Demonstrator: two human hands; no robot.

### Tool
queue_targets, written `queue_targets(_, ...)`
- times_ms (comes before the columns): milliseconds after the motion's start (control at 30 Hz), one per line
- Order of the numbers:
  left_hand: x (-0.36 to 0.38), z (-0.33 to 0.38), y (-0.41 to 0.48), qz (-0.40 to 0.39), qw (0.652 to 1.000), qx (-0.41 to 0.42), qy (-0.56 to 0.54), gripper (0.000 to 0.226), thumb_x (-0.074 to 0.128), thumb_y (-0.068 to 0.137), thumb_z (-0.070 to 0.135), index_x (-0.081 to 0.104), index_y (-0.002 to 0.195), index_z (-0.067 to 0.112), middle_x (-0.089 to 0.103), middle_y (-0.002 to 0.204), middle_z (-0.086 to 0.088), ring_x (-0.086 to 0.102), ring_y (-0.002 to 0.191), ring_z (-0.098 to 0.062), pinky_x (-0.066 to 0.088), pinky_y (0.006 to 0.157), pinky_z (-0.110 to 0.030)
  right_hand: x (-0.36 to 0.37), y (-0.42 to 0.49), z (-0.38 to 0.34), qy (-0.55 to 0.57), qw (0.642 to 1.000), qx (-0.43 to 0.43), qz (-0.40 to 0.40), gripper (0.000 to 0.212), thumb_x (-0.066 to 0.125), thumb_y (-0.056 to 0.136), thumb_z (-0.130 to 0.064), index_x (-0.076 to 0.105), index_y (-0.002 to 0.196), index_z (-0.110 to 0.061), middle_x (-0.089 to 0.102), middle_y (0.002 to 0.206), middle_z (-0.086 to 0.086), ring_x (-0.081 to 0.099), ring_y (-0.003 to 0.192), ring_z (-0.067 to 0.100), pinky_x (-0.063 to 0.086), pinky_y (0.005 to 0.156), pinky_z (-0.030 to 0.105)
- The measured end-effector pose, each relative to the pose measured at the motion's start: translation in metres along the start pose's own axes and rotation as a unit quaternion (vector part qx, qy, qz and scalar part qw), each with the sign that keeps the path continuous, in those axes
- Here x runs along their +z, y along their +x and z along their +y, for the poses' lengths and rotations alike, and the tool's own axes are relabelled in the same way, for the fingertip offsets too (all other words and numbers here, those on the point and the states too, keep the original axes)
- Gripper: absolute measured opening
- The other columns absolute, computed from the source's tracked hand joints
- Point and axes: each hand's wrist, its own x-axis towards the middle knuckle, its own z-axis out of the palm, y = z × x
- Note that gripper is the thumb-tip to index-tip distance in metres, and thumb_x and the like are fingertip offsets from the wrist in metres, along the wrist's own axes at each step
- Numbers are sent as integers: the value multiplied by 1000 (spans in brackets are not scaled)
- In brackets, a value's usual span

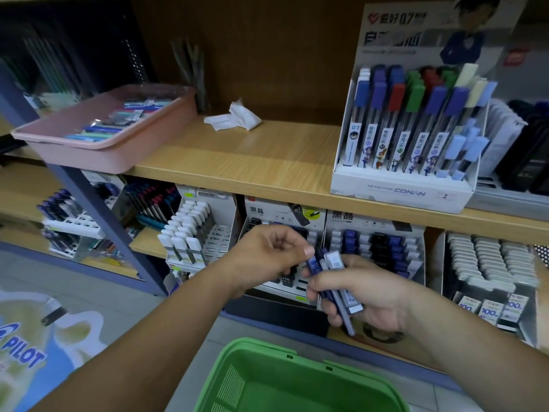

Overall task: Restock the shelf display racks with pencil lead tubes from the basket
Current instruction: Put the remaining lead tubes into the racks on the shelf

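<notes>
- The pencil lead tubes are sitting as a small bundle in the right hand, in front of the lower shelf and above the basket; they are fanning upward and to the left out of the fist.
- The right hand's fingers are curling tightly around the lower half of the bundle, with the thumb lying across the front.
- One dark blue tube, printed "HB 0.7", is standing at the left edge of the bundle.
- The left hand is pinching the top end of that tube between thumb and forefinger, while its other fingers are curling into the palm.
- The green plastic basket is lying directly below both forearms at the bottom edge of the view; only its slotted wall and rim are showing.
- A black-and-white display rack is standing right behind the hands on the lower shelf, partly hidden by them.
- A second display rack is sitting just beside it to the right, holding rows of blue, black and white tubes.
- A rack of white-capped tubes is standing to the left of the hands.
- Up on the wooden shelf board, a Detective Conan display box is holding upright lead tubes with blue, red and green caps.
- A crumpled white tissue is lying near the middle of that board.
- A pink tray of pens is overhanging the board's left end.
</notes>
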Motion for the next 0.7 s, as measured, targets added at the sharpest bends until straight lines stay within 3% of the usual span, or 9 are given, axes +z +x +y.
queue_targets(133,-9,-5,0,-26,999,-22,-33,14,69,100,23,73,96,10,71,79,-8,55,63,-15,44,53,-24,7,1,-1,15,1000,-1,3,33,66,89,3,59,122,7,74,92,21,52,55,22,44,48,28)
queue_targets(233,-25,-11,7,69,997,-15,-21,12,65,102,20,70,97,10,69,75,-9,57,61,-19,50,56,-29,11,8,2,21,997,1,80,27,67,87,1,62,114,3,77,94,20,53,53,20,45,50,30)
queue_targets(333,-47,-25,18,158,984,12,86,7,68,100,18,69,96,13,73,82,-9,66,66,-18,57,66,-35,12,13,1,49,990,-15,135,21,66,90,-1,65,111,-1,77,88,21,54,52,21,47,55,32)
queue_targets(433,-54,-36,35,155,973,29,167,8,66,98,15,68,102,21,73,90,-3,70,77,-20,58,69,-38,13,20,-8,22,990,-33,137,21,65,90,-2,65,111,-2,73,80,21,55,53,25,47,54,34)
queue_targets(600,-45,-49,66,119,960,71,244,13,73,93,10,72,104,18,68,91,12,67,87,-9,55,80,-21,10,35,-19,40,993,-6,115,21,67,91,-6,68,112,-4,72,79,18,55,52,22,47,52,31)
queue_targets(700,-42,-55,69,102,936,88,326,14,73,93,12,75,107,16,68,93,10,64,88,-8,41,72,-4,3,32,-21,52,992,1,112,19,69,90,-7,70,109,-4,69,77,15,54,52,21,47,52,30)
